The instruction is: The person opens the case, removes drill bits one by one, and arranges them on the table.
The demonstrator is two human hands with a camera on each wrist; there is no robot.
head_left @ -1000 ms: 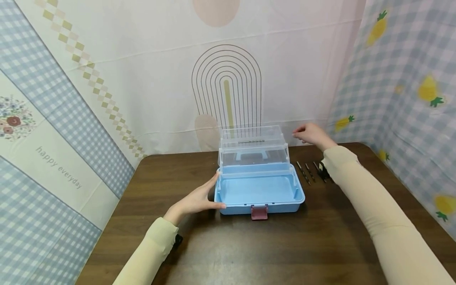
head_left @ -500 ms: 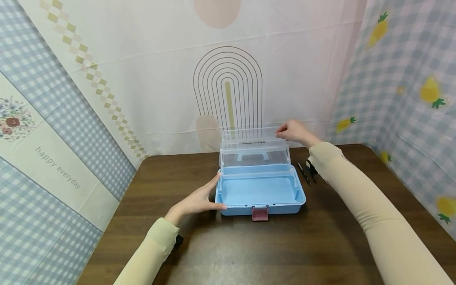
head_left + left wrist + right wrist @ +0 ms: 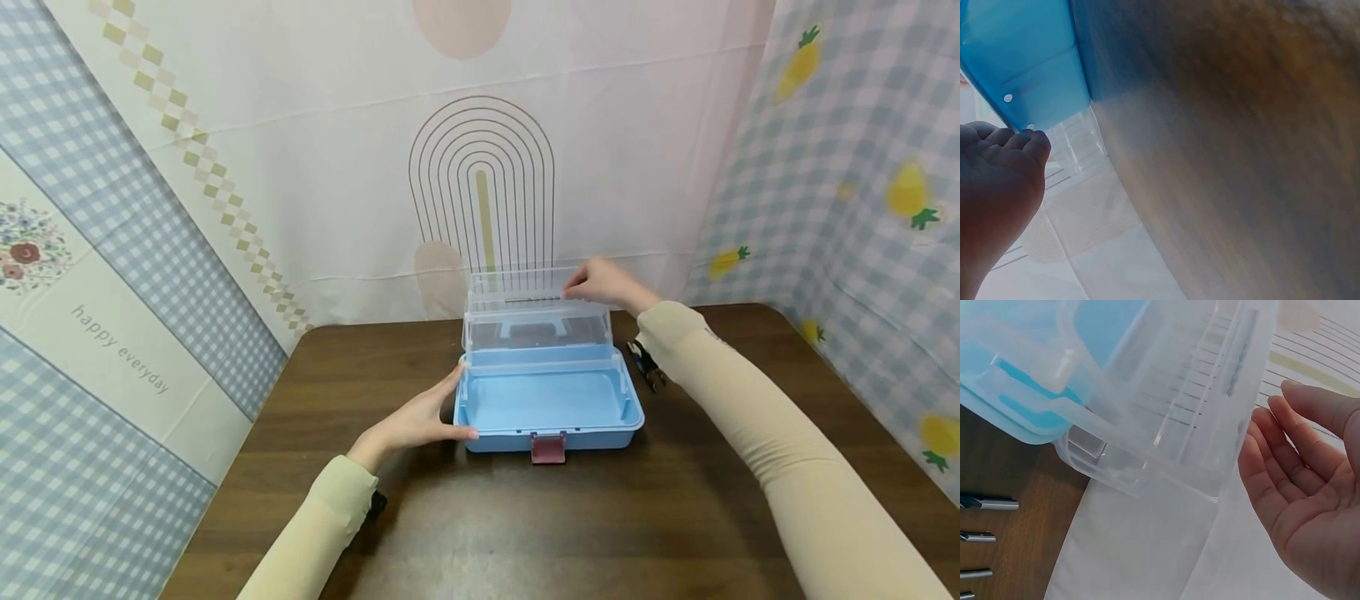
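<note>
A blue toolbox [image 3: 553,442] with a mauve front latch [image 3: 548,448] stands open on the table, its clear trays [image 3: 540,333] raised in tiers at the back. One drill bit [image 3: 528,300] lies in the top tray. My left hand [image 3: 416,419] spans the box's left end, its thumb at the front corner and straight fingers along the side. At the top tray's right end is my right hand [image 3: 600,282], close to the drill bit. In the right wrist view its fingers [image 3: 1272,469] bend loosely beside the tray wall, with nothing visible between them.
Several drill bits [image 3: 997,504] lie on the brown table [image 3: 525,517] right of the box, partly hidden under the right wrist in the head view. A patterned cloth [image 3: 337,167] hangs close behind the table, and a checked one [image 3: 825,208] borders its right side.
My right hand has moved left from beside the box to over the top tray's right end, its wrist now covering more of the loose drill bits. The left hand has stayed put.
</note>
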